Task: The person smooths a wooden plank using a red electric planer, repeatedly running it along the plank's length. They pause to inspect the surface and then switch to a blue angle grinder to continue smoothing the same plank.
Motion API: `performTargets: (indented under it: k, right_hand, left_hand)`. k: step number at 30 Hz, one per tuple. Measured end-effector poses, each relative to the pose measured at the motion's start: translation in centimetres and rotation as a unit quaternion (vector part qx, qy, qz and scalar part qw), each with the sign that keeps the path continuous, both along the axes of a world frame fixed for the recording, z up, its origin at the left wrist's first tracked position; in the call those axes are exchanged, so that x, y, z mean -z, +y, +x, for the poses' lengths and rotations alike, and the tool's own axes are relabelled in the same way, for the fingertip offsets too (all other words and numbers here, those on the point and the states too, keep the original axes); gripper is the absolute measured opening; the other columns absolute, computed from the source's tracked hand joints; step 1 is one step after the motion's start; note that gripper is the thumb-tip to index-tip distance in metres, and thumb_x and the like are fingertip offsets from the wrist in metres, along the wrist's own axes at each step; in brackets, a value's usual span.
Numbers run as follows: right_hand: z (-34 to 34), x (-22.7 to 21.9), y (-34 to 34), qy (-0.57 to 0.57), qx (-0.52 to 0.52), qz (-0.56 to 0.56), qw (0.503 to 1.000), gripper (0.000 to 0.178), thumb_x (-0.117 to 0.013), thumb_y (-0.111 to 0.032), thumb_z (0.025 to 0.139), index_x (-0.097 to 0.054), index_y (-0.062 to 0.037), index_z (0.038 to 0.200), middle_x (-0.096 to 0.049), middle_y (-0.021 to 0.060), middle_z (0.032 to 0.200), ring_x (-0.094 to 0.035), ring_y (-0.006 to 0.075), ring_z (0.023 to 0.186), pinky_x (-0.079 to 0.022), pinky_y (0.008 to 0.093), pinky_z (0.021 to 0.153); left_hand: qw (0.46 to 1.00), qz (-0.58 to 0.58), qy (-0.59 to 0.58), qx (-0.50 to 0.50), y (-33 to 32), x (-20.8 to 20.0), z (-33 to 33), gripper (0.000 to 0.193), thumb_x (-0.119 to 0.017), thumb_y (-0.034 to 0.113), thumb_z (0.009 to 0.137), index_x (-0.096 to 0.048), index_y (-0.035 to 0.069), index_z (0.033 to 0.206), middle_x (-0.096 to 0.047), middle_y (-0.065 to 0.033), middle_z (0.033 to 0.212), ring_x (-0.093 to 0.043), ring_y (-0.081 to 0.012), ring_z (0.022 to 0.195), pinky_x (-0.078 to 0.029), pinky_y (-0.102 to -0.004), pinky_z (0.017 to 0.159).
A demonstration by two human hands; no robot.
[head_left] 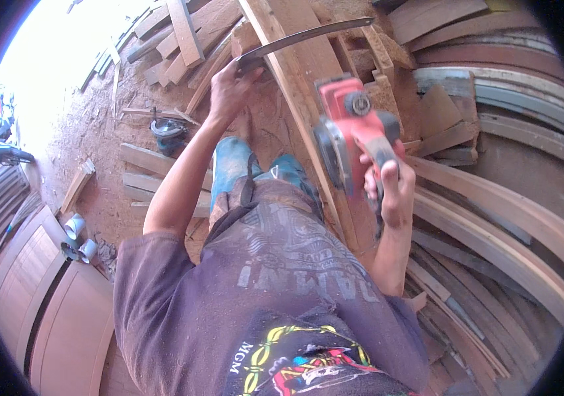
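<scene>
My right hand (391,188) is wrapped round the handle of a red electric hand planer (358,125), blurred a little and held over the right side of a long wooden beam (295,112). In my left hand (230,89) is a long, thin, dark metal blade (315,30) with a small hole near its far end, like a straightedge or the blade of a square. It reaches to the right across the far part of the beam. Whether the blade touches the wood, I cannot tell. My fingers partly hide its near end.
Stacked long boards (493,198) fill the right side. Wood offcuts (186,33) lie at the far left on a dusty floor (100,198). A teal power tool (168,132) sits left of my legs. Wooden door panels (74,323) and white pipe pieces (75,226) are at the lower left.
</scene>
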State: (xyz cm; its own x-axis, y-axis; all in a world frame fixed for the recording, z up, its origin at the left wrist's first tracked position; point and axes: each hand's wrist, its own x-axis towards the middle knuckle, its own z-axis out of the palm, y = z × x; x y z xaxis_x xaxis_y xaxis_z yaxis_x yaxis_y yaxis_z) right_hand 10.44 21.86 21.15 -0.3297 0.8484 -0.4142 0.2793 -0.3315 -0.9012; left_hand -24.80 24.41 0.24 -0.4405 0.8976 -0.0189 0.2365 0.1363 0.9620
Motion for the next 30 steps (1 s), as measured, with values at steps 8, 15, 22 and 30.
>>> performTargets:
  k: [8, 15, 22, 30]
  right_hand:
    - [7.0, 0.6, -11.2, -0.039, 0.031, -0.030, 0.998, 0.087, -0.064, -0.078, 0.097, -0.072, 0.0063, 0.115, -0.055, -0.0024, 0.075, -0.051, 0.0056, 0.064, -0.037, 0.0230, 0.054]
    - [8.6, 1.3, -14.3, -0.042, 0.016, -0.046, 0.998, 0.083, -0.065, -0.075, 0.099, -0.072, 0.0066, 0.112, -0.057, -0.0018, 0.075, -0.051, 0.0061, 0.064, -0.037, 0.0255, 0.054]
    - [7.7, 0.6, -12.7, -0.054, 0.013, -0.062, 0.997, 0.080, -0.062, -0.073, 0.102, -0.072, 0.0053, 0.113, -0.056, -0.0016, 0.074, -0.051, 0.0058, 0.063, -0.036, 0.0241, 0.054]
    - [1.1, 0.8, -8.0, -0.031, 0.056, -0.084, 0.994, 0.078, -0.060, -0.072, 0.103, -0.072, 0.0044, 0.115, -0.055, -0.0016, 0.074, -0.052, 0.0062, 0.063, -0.037, 0.0242, 0.052]
  left_hand:
    - [0.997, 0.016, 0.065, 0.027, 2.8, -0.3, 1.4, 0.032, -0.082, 0.020, 0.095, -0.079, 0.006, 0.123, -0.084, -0.0072, 0.098, -0.075, -0.0110, 0.085, -0.061, -0.0322, 0.076]
    - [0.998, -0.027, 0.000, 0.054, 3.0, -2.3, 1.2, 0.029, -0.080, 0.019, 0.096, -0.079, 0.006, 0.123, -0.082, -0.0071, 0.103, -0.072, -0.0111, 0.083, -0.060, -0.0326, 0.076]
    - [0.999, 0.007, 0.037, 0.025, 5.6, 2.1, -1.1, 0.035, -0.082, 0.029, 0.094, -0.080, 0.009, 0.123, -0.082, -0.0095, 0.099, -0.074, -0.0164, 0.086, -0.058, -0.0366, 0.082]
    - [0.991, -0.015, 0.132, 0.019, 14.6, 0.7, -10.6, 0.034, -0.083, 0.026, 0.096, -0.080, 0.010, 0.126, -0.083, -0.0080, 0.104, -0.074, -0.0137, 0.093, -0.057, -0.0320, 0.086]
